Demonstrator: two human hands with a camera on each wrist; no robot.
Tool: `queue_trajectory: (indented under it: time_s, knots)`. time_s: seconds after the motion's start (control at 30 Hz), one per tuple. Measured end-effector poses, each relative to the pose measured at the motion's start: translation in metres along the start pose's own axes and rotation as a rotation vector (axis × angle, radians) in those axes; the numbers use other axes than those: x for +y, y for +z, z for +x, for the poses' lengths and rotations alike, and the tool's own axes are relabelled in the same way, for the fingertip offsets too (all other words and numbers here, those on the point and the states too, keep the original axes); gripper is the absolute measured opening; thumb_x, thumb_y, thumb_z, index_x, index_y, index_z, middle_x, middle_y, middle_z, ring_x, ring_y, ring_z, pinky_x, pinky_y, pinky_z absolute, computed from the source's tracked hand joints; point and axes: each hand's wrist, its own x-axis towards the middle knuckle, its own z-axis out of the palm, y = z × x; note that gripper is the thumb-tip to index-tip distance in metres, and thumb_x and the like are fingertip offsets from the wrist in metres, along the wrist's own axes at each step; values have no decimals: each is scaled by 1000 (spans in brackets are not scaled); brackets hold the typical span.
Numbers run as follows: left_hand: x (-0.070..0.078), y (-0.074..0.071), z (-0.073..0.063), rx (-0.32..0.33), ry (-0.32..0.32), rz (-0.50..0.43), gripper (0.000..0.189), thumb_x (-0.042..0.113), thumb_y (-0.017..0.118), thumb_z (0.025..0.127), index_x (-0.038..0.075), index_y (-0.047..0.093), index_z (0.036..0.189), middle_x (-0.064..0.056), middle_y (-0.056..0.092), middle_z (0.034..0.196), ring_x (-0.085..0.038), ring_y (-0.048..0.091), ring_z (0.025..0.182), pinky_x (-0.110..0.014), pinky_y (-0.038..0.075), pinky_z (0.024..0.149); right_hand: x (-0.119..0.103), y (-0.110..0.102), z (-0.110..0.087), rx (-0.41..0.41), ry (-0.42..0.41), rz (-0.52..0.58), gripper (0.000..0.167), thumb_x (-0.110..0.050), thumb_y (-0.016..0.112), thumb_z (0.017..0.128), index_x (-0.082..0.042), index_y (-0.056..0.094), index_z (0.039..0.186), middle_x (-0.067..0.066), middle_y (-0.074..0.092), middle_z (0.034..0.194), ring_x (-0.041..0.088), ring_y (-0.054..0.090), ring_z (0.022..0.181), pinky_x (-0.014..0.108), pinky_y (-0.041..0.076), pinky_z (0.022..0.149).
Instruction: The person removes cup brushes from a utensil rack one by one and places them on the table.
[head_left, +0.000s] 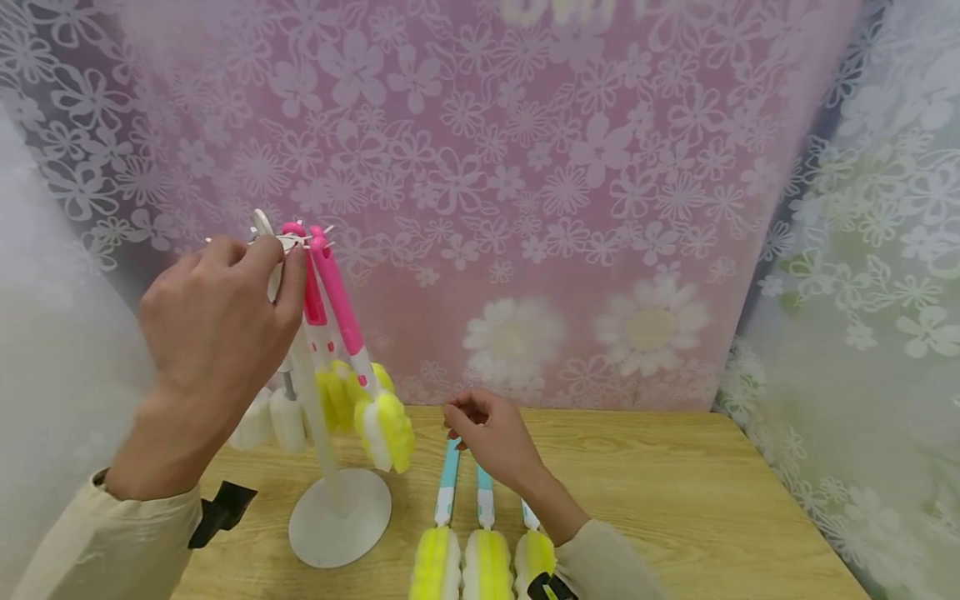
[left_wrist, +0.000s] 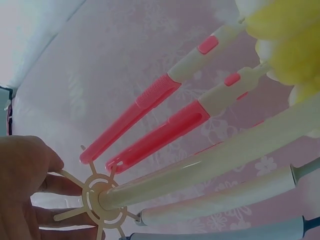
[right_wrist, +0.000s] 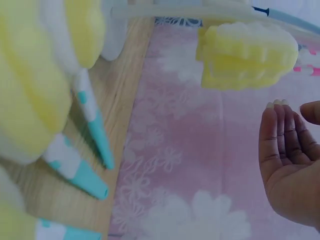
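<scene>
My left hand (head_left: 217, 321) holds the spoked top (left_wrist: 104, 199) of a white stand (head_left: 321, 433), with thumb and forefinger at its centre. Bottle brushes with pink handles (head_left: 341, 304) and yellow-and-white sponge heads (head_left: 393, 433) hang from its spokes. Brushes with white heads (head_left: 287, 421) hang on the left side, partly hidden by my left hand. My right hand (head_left: 491, 437) holds nothing, its fingers loosely bent above the handle ends of three teal-handled sponge brushes (head_left: 487, 562) lying side by side on the table. The rightmost brush (head_left: 534, 550) is partly covered by my right wrist.
The stand's round white base (head_left: 307, 525) rests on the wooden table (head_left: 652, 492), left of the lying brushes. A pink floral curtain (head_left: 525, 167) rises behind the table. Pale floral sheets (head_left: 885, 350) hang at the sides.
</scene>
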Motion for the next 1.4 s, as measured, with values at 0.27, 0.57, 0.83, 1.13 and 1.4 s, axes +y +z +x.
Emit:
queue_trajectory:
  time_s: [0.27,0.57,0.83,1.13,1.4]
  knots:
    - [-4,0,-1,-60,21,6,27,22,48,95,2,64,87,-22,59,75,-39,52,56,-48,41,48,-18,22,16,42,-101,24,17,-12,57,95,-3,64,108,7,64,92,19,61,79,30,54,70]
    - [-11,0,-2,-59,19,-74,37,25,42,94,6,73,86,-19,64,84,-38,58,64,-49,44,54,-29,50,42,48,-199,68,33,-31,64,91,-13,65,118,-4,65,112,11,60,98,28,50,86]
    - [-11,0,-1,-69,18,-95,36,24,43,94,5,72,84,-19,64,83,-39,57,64,-49,44,55,-53,69,56,88,-265,93,36,-29,70,86,-10,67,117,-7,67,103,10,62,90,27,52,80]
    - [-8,0,0,-64,12,-88,34,23,45,94,4,73,91,-20,63,84,-39,57,64,-50,45,56,-58,79,62,171,-192,72,27,-35,74,83,-16,69,103,-8,66,84,10,62,75,26,54,69]
    - [-12,1,-3,-39,4,-75,34,22,45,94,4,73,92,-20,63,83,-39,57,63,-49,45,56,-57,76,62,132,-205,88,25,-31,74,83,-13,68,99,-5,66,83,12,63,72,29,54,66]
